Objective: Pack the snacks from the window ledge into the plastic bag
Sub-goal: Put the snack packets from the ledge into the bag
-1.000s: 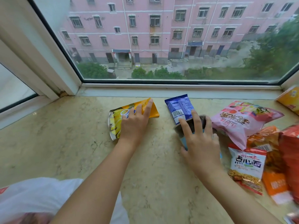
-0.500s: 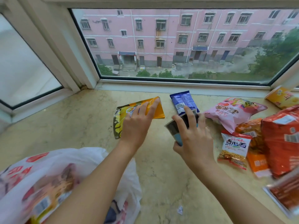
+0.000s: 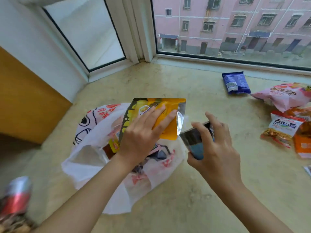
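Marble-look ledge fills the view, running up to a corner window, pink apartment blocks outside. Far left of the bag, low in the corner, a red-and-silver can sits blurred, and above it a tan panel butts against the ledge's edge.

On to the bag itself: white plastic with red and black print, slumped on the ledge with its mouth gaping toward the camera. Packets already show inside, one with a yellow label, though the blur keeps me from naming them.

Left hand hovers right over the bag, fingers spread across the front of the yellow pack, thumb hidden behind, gripping it. That pack is tilted, its silver edge catching light, held above the bag's far side and not inside.

Just right of the bag, the right hand is curled round a dark pack, black at the upper end, blue at the lower, held clear of the ledge. The two packs nearly meet at their corners; whether they touch, I cannot tell.

Well right of the bag and back toward the window lies a blue pack, flat, label up. Next over, a pink pack, puffed up. Nearer than that, a small noodle pack with white top, and an orange pack at the frame's edge, touching it.
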A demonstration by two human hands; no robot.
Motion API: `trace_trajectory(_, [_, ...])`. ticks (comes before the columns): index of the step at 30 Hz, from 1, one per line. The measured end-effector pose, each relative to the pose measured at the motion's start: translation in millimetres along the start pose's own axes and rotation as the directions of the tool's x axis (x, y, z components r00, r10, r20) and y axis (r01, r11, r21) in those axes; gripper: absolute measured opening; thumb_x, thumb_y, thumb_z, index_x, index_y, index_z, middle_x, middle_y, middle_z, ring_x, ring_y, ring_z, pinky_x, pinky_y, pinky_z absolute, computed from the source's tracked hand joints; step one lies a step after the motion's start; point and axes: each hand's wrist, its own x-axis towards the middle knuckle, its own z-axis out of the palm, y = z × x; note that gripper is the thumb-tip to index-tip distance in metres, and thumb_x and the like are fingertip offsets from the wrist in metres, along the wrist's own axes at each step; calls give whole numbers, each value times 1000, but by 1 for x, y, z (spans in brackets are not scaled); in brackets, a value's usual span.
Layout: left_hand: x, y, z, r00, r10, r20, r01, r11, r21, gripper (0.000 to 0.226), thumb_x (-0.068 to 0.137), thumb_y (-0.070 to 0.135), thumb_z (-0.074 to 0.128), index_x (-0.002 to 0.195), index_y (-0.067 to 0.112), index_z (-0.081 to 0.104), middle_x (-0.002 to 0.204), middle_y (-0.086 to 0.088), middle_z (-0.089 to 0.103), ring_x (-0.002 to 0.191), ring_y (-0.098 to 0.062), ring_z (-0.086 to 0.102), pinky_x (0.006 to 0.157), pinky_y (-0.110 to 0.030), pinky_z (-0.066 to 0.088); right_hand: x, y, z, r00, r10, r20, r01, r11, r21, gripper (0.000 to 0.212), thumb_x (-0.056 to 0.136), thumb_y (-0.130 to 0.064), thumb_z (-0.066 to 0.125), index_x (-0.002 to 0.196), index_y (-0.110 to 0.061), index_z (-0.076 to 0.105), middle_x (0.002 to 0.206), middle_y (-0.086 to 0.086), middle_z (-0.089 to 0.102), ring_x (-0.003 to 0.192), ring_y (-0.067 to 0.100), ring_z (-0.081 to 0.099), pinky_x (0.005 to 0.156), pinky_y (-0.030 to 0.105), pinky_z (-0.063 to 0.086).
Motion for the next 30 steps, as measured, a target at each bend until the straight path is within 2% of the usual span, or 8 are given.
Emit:
trace_trajectory(5, [-94, -18, -14, 981, -3, 192, -26, 989, 147, 60, 90, 18, 66, 142, 27, 38, 131, -7, 60, 112, -26, 63, 76, -42, 56, -27, -24, 18, 997, -32, 65, 30, 999, 36, 79, 51, -24, 82, 124, -24, 49, 142, 8, 42, 115, 37, 50, 52, 31, 44])
trace_trajectory(10, [-135, -17, -13, 945, 14, 326, -94, 968, 232, 42, 103, 13, 35, 141, 33, 38, 131, -8, 61, 112, -31, 62, 78, -48, 56, -39, -47, 30, 991, -58, 118, 53, 997, 48, 87, 45, -19, 86, 123, -25, 48, 142, 6, 41, 114, 37, 52, 51, 25, 37])
trace_trajectory(16, [-132, -16, 14, 881, -223, 418, 109, 954, 279, 53, 102, 11, 13, 150, 32, 23, 148, -12, 42, 125, -37, 51, 86, -51, 52, -34, -67, 43, 989, -79, 124, 70, 995, 71, 90, 44, -17, 85, 124, -27, 45, 143, 5, 40, 117, 36, 49, 51, 28, 45])
trace_trajectory(19, [-127, -22, 27, 819, -329, 470, 230, 939, 257, 59, 98, 7, 13, 151, 32, 18, 153, -13, 34, 130, -40, 45, 90, -55, 48, -25, -73, 49, 991, -61, 119, 54, 996, 67, 90, 44, -18, 85, 125, -27, 46, 143, 4, 38, 119, 35, 48, 50, 30, 46])
trace_trajectory(22, [-121, -35, 34, 704, -455, 545, 407, 888, 215, 82, 88, 22, 55, 152, 31, 4, 157, -16, 22, 137, -40, 33, 94, -55, 44, -17, -79, 53, 992, -61, 109, 54, 996, 66, 89, 46, -21, 85, 126, -27, 47, 144, 3, 35, 121, 35, 47, 51, 31, 47])
trace_trajectory(24, [-122, -48, 36, 621, -498, 606, 398, 866, 304, 102, 86, 36, 62, 148, 29, -19, 160, -16, 1, 145, -35, 15, 104, -51, 35, -13, -86, 56, 992, -80, 100, 72, 994, 78, 88, 47, -22, 84, 126, -27, 46, 145, 2, 34, 120, 35, 47, 51, 31, 47])
trace_trajectory(26, [-124, -62, 36, 549, -484, 681, 344, 874, 343, 105, 89, 51, 54, 141, 27, -35, 159, -14, -14, 147, -31, 3, 112, -47, 24, -10, -94, 60, 990, -106, 92, 96, 990, 104, 88, 48, -24, 84, 126, -28, 44, 145, 2, 34, 121, 35, 47, 51, 29, 46])
trace_trajectory(30, [-129, -82, 20, 435, -481, 761, 440, 851, 286, 112, 82, 67, 52, 146, 22, -28, 159, -6, 8, 139, -30, 26, 112, -39, 25, -10, -113, 71, 987, -148, 69, 133, 975, 178, 90, 48, -28, 85, 127, -29, 42, 145, -1, 30, 121, 35, 48, 57, 35, 53])
